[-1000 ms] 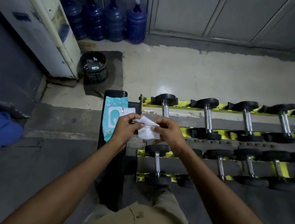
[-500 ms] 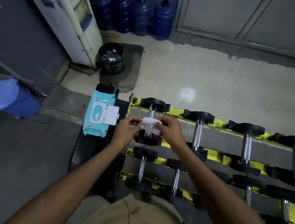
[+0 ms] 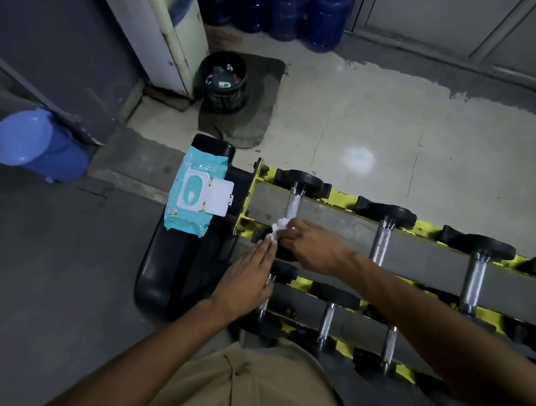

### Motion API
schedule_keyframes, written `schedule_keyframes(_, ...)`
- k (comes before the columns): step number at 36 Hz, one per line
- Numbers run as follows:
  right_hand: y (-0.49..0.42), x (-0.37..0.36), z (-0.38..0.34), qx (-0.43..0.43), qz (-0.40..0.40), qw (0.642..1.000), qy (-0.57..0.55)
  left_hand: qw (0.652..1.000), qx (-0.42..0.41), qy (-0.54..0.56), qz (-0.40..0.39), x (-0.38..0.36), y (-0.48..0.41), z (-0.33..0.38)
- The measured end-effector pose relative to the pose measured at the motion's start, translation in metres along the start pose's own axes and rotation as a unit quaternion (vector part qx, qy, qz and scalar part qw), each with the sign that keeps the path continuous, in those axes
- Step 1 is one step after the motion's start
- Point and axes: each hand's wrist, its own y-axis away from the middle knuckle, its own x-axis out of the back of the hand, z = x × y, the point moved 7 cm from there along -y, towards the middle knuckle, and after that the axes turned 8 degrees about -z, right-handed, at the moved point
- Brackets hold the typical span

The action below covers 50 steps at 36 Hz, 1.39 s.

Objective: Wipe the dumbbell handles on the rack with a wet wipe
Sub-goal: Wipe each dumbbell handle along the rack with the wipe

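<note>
A yellow two-tier rack holds several black dumbbells with chrome handles. My right hand is shut on a crumpled white wet wipe and presses it onto the near end of the leftmost top-row dumbbell's handle. My left hand lies flat with fingers straight, its fingertips touching the wipe's lower edge. It covers part of the leftmost lower-row dumbbell. Other chrome handles stand bare to the right.
A teal wet-wipe pack with its white lid flipped open lies on a black padded bench left of the rack. A black bin, blue water jugs and a blue bucket stand beyond.
The wipe went from being stretched between both hands to being bunched in my right hand on the dumbbell handle. My left hand let go and flattened out below it. The view moved closer.
</note>
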Motion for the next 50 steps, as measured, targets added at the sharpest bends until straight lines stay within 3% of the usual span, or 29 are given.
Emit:
schedule_keyframes(7, -0.006, 0.008, -0.006, 0.049, -0.035, 0.995, 0.076, 0.998, -0.034, -0.06, -0.009, -0.003, 0.0, -0.004)
schedule_keyframes(15, -0.001, 0.013, -0.002, 0.006, -0.045, 0.999, -0.03, 0.99, -0.073, -0.123, -0.002, -0.019, 0.011, -0.003)
schedule_keyframes(22, -0.021, 0.023, 0.0, 0.112, 0.001, 0.991, 0.072, 0.989, -0.058, -0.134, -0.008, -0.019, 0.012, 0.0)
schedule_keyframes(24, -0.025, 0.031, 0.013, 0.087, -0.004, 0.99, 0.113, 0.989, -0.054, -0.137, -0.006, -0.02, 0.013, 0.0)
schedule_keyframes(27, -0.025, 0.035, 0.035, 0.027, -0.002, 0.996, 0.086, 0.99, -0.044, -0.135, -0.006, -0.021, 0.014, 0.006)
schedule_keyframes(33, -0.011, -0.002, 0.006, 0.132, -0.047, 0.986, 0.094, 0.995, -0.017, -0.101, -0.001, -0.024, 0.012, 0.013)
schedule_keyframes(39, -0.018, 0.03, 0.057, 0.03, 0.02, 0.991, 0.128, 0.994, 0.003, -0.112, 0.005, -0.024, 0.012, 0.019)
schedule_keyframes(41, -0.019, 0.021, 0.043, 0.054, 0.035, 0.984, 0.165, 0.993, 0.01, -0.115, 0.003, -0.022, 0.013, 0.02)
schedule_keyframes(45, -0.01, 0.0, 0.006, 0.194, -0.033, 0.961, 0.195, 0.994, 0.01, -0.109, 0.019, -0.02, 0.014, 0.016)
schedule_keyframes(50, -0.023, 0.035, 0.051, 0.068, 0.034, 0.981, 0.178, 0.995, 0.0, -0.098, 0.014, -0.017, 0.015, 0.017)
